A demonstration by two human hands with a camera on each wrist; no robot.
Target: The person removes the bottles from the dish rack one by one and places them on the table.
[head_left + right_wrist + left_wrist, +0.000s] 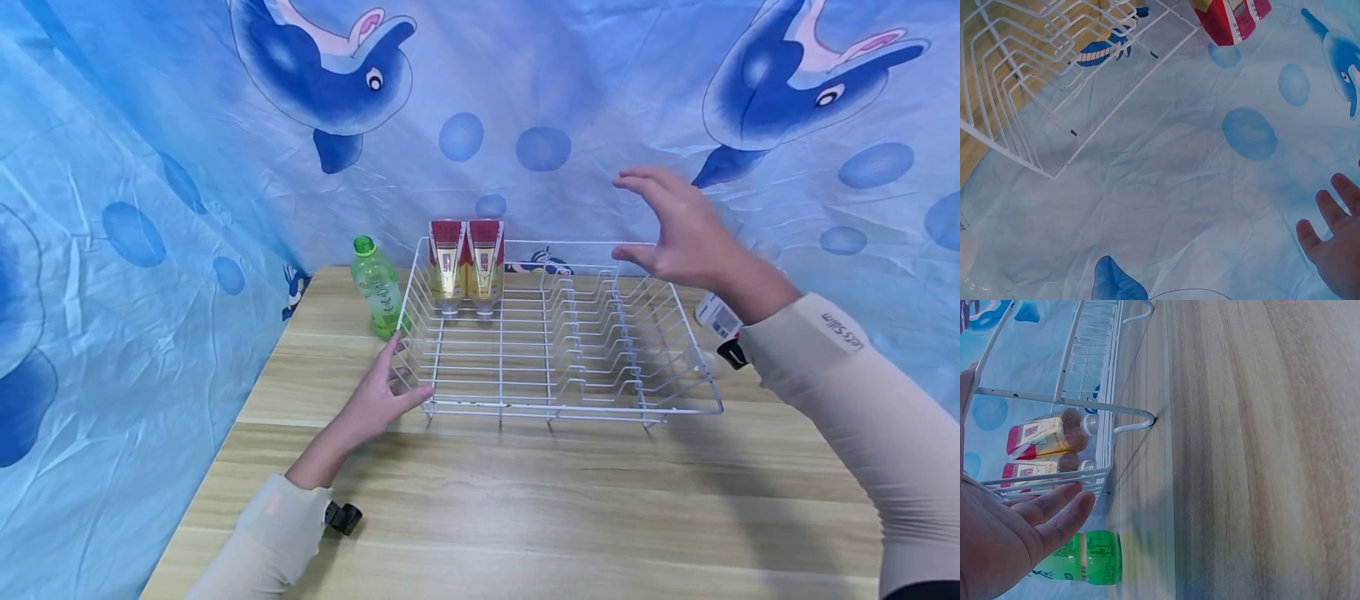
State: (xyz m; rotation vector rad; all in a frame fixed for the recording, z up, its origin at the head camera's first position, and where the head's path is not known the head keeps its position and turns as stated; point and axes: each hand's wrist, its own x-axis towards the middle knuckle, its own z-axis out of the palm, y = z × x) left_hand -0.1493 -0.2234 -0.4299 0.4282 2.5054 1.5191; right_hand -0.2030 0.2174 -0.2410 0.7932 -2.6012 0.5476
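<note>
A white wire dish rack point(525, 408) stands on the table. My left hand point(372, 402) is at its front left corner, fingers along the left side and thumb by the front rim. In the left wrist view, the left fingers point(1063, 515) look nearly straight beside the wires; whether they bear on them I cannot tell. Two bottles with red and gold labels, one on the left point(447, 262) and one on the right point(486, 262), stand caps down in the rack's back left. My right hand point(686, 229) hovers above the back right rim, fingers spread from the thumb, holding nothing.
A green bottle point(377, 287) stands on the wooden table point(510, 508), just left of the rack. Right of the rack, a clear bottle with a white label point(717, 315) is partly hidden by my right arm. A blue dolphin-print curtain point(570, 75) hangs behind the table.
</note>
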